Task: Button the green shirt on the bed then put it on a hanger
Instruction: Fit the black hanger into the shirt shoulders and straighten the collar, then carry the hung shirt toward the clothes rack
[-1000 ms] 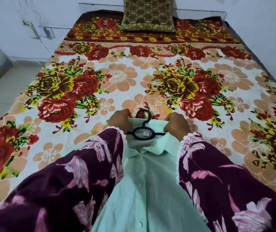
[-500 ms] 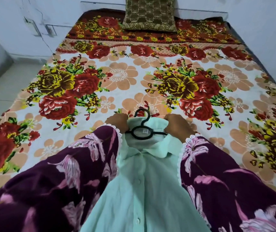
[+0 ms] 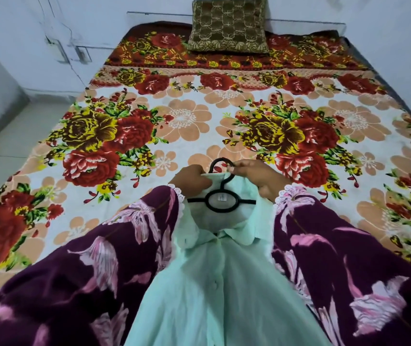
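Head view: right grip (image 3: 254, 174) pinching hanger (image 3: 220, 196) hook, left grip (image 3: 190, 178) clutching green shirt (image 3: 214, 283) collar.

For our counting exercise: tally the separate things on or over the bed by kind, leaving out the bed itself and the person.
Shirts: 1, green shirt
Hangers: 1, black hanger
Cushions: 1, brown cushion
Bedsheets: 1, floral bedsheet
Total: 4

Shirt (image 3: 207, 290): pale mint green, plain, white buttons. Hanger (image 3: 220, 199): black. Sleeves (image 3: 94, 278): deep purple, pink floral print, white lace cuffs. Bed cover (image 3: 187, 121): white ground, red/yellow roses, peach flowers, dark red band at head. Pillow (image 3: 228, 23): olive-brown, gold lattice pattern.
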